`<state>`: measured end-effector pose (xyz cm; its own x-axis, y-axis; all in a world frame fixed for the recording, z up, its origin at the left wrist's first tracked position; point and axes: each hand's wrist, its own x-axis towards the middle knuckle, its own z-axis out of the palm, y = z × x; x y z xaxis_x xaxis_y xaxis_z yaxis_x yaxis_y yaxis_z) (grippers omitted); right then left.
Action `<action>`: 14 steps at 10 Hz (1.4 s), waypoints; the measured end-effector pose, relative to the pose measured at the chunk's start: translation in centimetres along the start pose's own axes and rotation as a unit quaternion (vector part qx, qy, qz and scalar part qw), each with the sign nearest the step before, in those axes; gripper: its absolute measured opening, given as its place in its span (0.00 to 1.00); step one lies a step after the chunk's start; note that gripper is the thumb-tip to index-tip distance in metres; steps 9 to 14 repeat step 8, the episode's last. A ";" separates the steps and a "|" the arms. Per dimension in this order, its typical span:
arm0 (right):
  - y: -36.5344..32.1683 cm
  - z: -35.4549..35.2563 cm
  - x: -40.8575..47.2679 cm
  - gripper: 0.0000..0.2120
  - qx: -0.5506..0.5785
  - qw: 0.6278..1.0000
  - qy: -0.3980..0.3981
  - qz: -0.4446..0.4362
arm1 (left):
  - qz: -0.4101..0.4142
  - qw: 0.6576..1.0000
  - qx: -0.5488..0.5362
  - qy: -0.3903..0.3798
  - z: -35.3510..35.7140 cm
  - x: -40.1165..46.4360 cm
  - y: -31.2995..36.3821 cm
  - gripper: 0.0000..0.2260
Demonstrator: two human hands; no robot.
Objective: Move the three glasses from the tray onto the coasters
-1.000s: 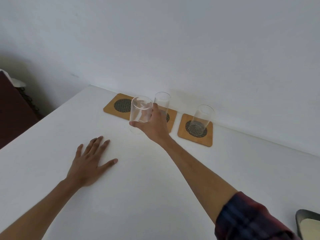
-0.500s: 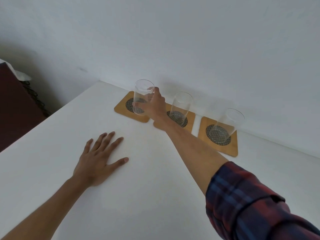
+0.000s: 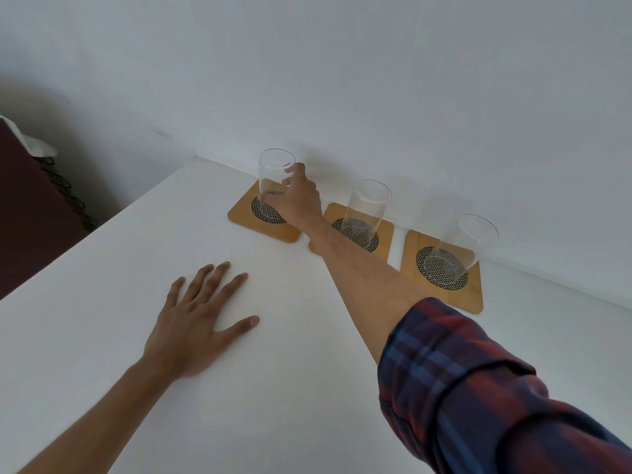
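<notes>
Three wooden coasters with dark mesh centres lie in a row by the wall. My right hand [image 3: 300, 199] is shut on a clear glass [image 3: 272, 179] that stands on the left coaster [image 3: 244, 215]. A second glass [image 3: 367, 208] stands upright on the middle coaster [image 3: 385, 230]. A third glass [image 3: 461, 249] stands on the right coaster [image 3: 473, 295]. My left hand [image 3: 198, 323] lies flat on the white table [image 3: 102, 302], fingers spread, holding nothing. The tray is out of view.
The white wall [image 3: 376, 97] runs right behind the coasters. A dark maroon piece of furniture [image 3: 30, 213] stands off the table's left edge, with a black coiled cable beside it.
My right hand carried the glass left and away from me, then lowered it onto the left coaster. The camera view shifted forward. My left hand stayed flat on the table.
</notes>
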<state>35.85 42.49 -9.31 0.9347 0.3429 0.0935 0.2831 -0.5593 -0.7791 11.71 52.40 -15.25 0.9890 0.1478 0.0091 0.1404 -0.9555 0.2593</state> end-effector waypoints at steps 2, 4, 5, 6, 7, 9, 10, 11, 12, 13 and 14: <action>-0.1 -0.1 0.8 0.38 -0.002 0.999 -0.018 0.026 | 0.001 1.000 0.003 -0.002 -0.1 0.0 0.1 0.34; -0.7 -0.4 -0.8 0.62 0.048 0.998 0.023 0.022 | 0.000 1.000 0.007 -0.007 -0.2 0.0 0.0 0.34; -1.5 -1.3 -3.1 0.53 0.057 0.995 0.079 -0.006 | -0.002 1.000 0.012 -0.011 -0.4 0.0 0.2 0.34; -2.2 -2.1 -5.0 0.43 0.065 0.991 0.111 -0.043 | -0.002 1.000 0.008 -0.014 -0.5 -0.2 0.4 0.35; -2.5 -4.6 -8.3 0.27 0.055 0.984 0.128 -0.112 | -0.005 1.000 0.014 -0.019 -0.8 -0.3 0.4 0.35; -2.2 -6.4 -10.3 0.17 0.042 0.982 0.125 -0.135 | 0.001 1.000 0.022 -0.017 -0.7 -0.1 0.7 0.34; -2.2 -6.4 -10.3 0.17 0.042 0.982 0.125 -0.135 | 0.001 1.000 0.022 -0.017 -0.7 -0.1 0.7 0.34; -2.2 -6.4 -10.3 0.17 0.042 0.982 0.125 -0.135 | 0.001 1.000 0.022 -0.017 -0.7 -0.1 0.7 0.34; -2.2 -6.4 -10.3 0.17 0.042 0.982 0.125 -0.135 | 0.001 1.000 0.022 -0.017 -0.7 -0.1 0.7 0.34; -2.2 -6.4 -10.3 0.17 0.042 0.982 0.125 -0.135 | 0.001 1.000 0.022 -0.017 -0.7 -0.1 0.7 0.34; -2.2 -6.4 -10.3 0.17 0.042 0.982 0.125 -0.135 | 0.001 1.000 0.022 -0.017 -0.7 -0.1 0.7 0.34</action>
